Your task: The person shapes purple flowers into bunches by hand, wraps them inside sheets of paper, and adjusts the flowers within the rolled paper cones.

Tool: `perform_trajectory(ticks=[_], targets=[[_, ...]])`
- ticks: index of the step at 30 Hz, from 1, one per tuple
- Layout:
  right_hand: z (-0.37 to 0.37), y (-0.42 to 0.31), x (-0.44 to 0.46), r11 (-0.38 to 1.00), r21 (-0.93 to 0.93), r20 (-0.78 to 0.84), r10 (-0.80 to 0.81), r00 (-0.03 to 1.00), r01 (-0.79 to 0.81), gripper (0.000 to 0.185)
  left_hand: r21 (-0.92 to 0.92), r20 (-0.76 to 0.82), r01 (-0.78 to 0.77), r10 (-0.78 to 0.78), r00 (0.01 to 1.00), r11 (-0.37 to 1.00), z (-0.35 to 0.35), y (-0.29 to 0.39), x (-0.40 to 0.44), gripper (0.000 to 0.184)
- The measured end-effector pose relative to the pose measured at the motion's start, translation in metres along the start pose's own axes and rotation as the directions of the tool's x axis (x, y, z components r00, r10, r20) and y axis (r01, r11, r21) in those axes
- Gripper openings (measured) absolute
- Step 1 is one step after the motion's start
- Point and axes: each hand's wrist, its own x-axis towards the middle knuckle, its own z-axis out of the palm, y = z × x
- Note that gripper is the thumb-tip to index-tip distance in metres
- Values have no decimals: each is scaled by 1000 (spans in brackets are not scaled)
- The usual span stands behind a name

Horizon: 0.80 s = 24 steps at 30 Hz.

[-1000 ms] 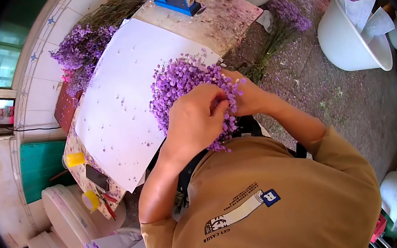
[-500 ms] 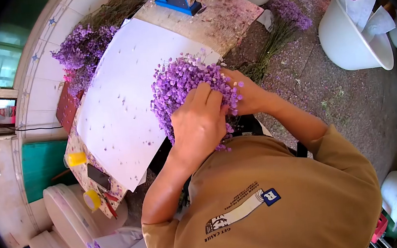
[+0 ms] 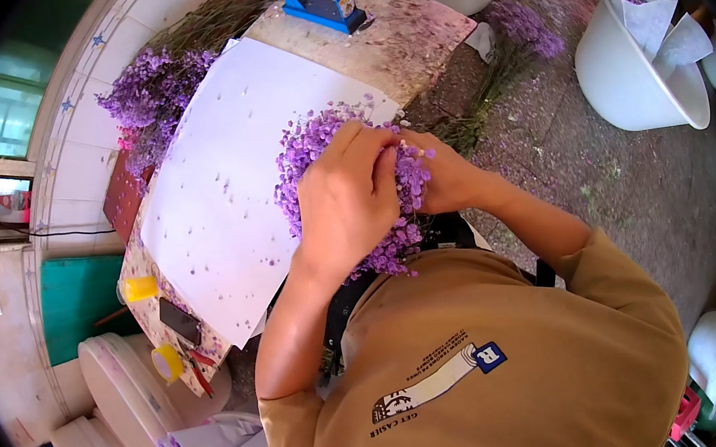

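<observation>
A round bunch of small purple flowers is in front of my chest, over the near edge of a large white sheet. My right hand is wrapped round the bunch from the right side, its fingers partly hidden behind the blossoms. Across the top of the flowers lies my left hand, thumb and fingers bent together in a pinch among the blossoms. Loose purple bits are scattered over the sheet.
A blue tape dispenser sits on the board. More purple flowers lie back left. Yellow tape, a phone and red-handled cutters are near left. At right stands a white tub.
My left hand has lifted and shifted within the flowers, pressing down into them and then rising again with thumb and fingers together. My right hand has stayed at the bunch.
</observation>
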Motion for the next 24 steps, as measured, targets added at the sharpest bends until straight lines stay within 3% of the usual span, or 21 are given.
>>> perform_trajectory(ticks=[1,7,11,13,14,16,17,20,22,24], targets=[[0,-2,1,1000,4,-6,-4,1000,4,90,1,-4,1,-1,1000,1000,1,-4,5,9],[-10,-13,2,997,28,76,71,995,-74,90,191,314,44,-104,944,981,7,-9,24,10],[-11,-15,2,998,26,57,64,996,-65,95,252,349,34,-124,929,967,10,-9,24,9],[-9,-14,1,998,26,32,62,998,-63,96,118,213,53,-78,974,992,12,-14,23,11],[-9,-14,0,999,-7,1,44,999,-44,98,120,217,50,-75,973,992,11,-17,23,11],[-6,-12,-1,999,-39,-34,30,999,-32,99,-214,225,298,-250,942,930,4,-19,25,13],[-4,-8,-1,999,-13,2,50,999,-50,98,-212,228,298,-249,941,931,2,-16,25,13],[-6,-11,0,999,-6,25,46,999,-46,95,-128,220,213,-181,958,969,-3,-12,22,12],[-8,-15,2,999,-24,12,26,1000,-26,94,91,250,-26,3,968,996,1,-14,19,13],[-10,-17,2,985,100,92,134,987,-143,92,100,281,-27,-2,960,995,4,-14,19,13]])
